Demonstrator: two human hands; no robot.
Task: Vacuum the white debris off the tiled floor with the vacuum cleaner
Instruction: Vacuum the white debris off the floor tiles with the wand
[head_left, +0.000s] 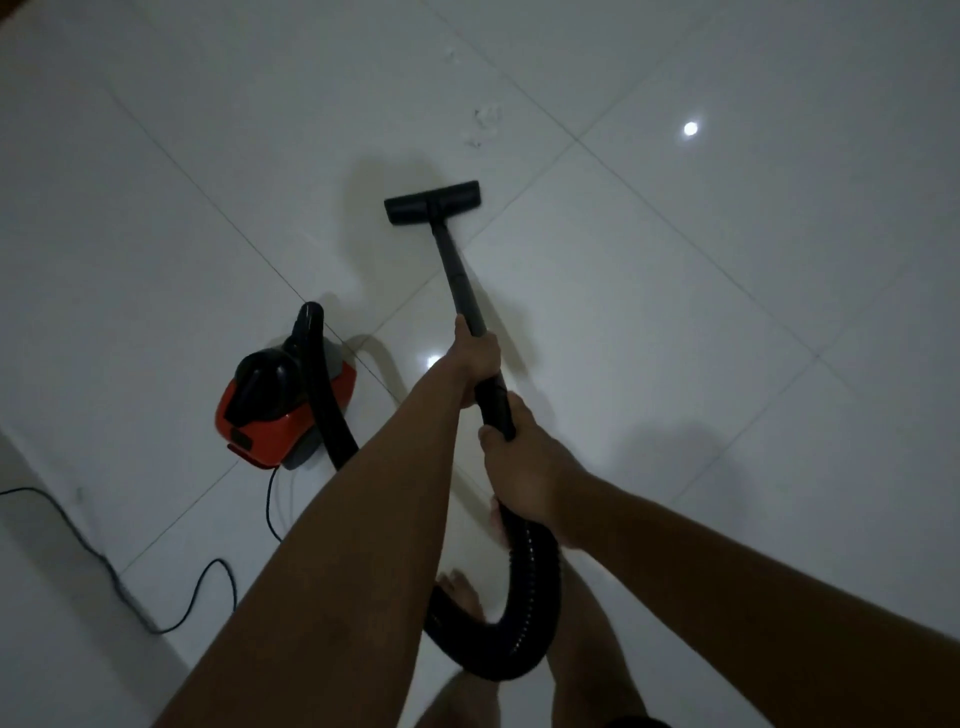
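Note:
Both hands hold the black vacuum wand (457, 270). My left hand (475, 358) grips it higher up the tube, and my right hand (519, 467) grips the lower end where the ribbed hose (535, 587) joins. The flat floor nozzle (432, 202) rests on the white tiled floor (675, 312). Small bits of white debris (480, 127) lie a short way beyond the nozzle, with a fainter speck (451, 53) farther off. The red and black vacuum body (280, 405) sits on the floor to my left.
A thin black power cord (104, 566) snakes over the floor at the lower left, beside a pale raised edge (47, 597). My bare feet (462, 592) stand inside the hose loop. Ceiling light glints (690, 128) show on the glossy tiles.

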